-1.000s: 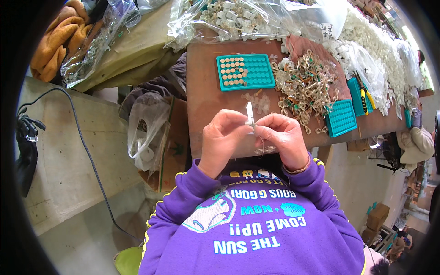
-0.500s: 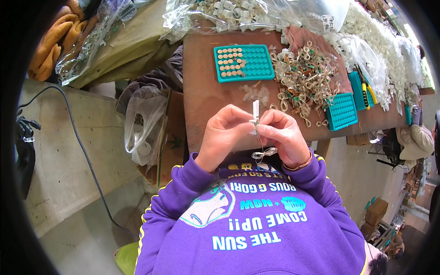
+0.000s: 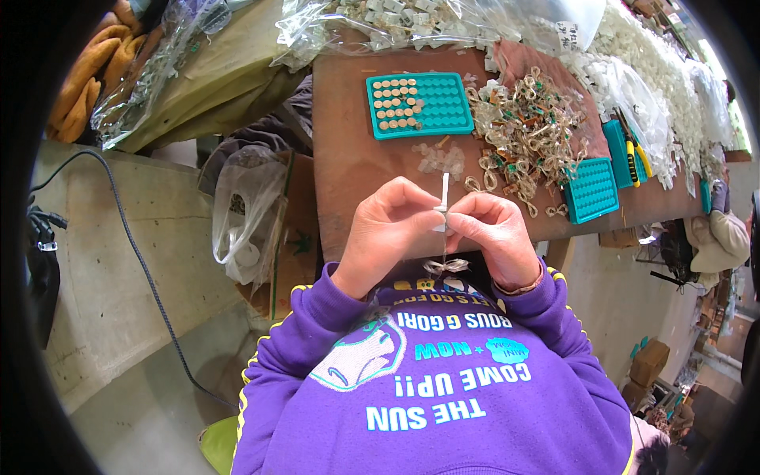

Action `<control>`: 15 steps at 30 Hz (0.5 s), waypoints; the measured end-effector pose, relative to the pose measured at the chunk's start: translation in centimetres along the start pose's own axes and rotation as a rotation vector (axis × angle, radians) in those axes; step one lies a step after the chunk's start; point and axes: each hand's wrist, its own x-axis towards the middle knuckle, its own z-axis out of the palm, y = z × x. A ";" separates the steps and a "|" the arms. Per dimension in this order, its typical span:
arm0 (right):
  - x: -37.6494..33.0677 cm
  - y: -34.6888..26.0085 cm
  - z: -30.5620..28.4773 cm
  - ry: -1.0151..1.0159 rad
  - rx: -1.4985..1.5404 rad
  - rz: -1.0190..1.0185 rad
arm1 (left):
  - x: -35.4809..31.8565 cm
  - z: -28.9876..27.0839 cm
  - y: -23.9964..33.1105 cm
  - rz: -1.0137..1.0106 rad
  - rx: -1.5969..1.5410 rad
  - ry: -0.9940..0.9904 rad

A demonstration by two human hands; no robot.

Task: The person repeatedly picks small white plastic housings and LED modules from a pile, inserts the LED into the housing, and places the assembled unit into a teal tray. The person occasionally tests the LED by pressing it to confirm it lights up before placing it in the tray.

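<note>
My left hand [image 3: 384,233] pinches a small white plastic part [image 3: 445,190] between thumb and fingertips. Its narrow strip points away from me, above the fingers. My right hand [image 3: 497,237] is closed against the part's lower end from the other side, thumb and forefinger together. From there a thin wire runs down to a tied bundle of pale wire [image 3: 446,267], which hangs in front of my purple sweatshirt. The fingertips hide the join between wire and part. Both hands are over the table's near edge.
Beyond my hands lies a teal tray [image 3: 455,107], partly filled with round discs. A heap of wired parts [image 3: 530,131] covers the table's right side, near a smaller teal tray [image 3: 591,190] and yellow-handled pliers [image 3: 632,162]. Small clear pieces [image 3: 439,158] lie before the tray.
The white strip has turned slightly and now looks narrower, edge toward me. The wire bundle has swung left and hangs flatter. Both hands keep their pinch in nearly the same place.
</note>
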 end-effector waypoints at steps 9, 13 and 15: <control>0.2 0.5 -0.1 -0.128 0.208 0.083 | 0.0 0.1 0.1 -0.058 -0.331 -0.235; 0.5 1.2 0.2 -0.133 0.241 0.114 | -0.2 0.1 0.1 -0.028 -0.363 -0.221; 0.6 1.5 0.4 -0.130 0.255 0.082 | -0.3 0.2 0.1 -0.006 -0.316 -0.161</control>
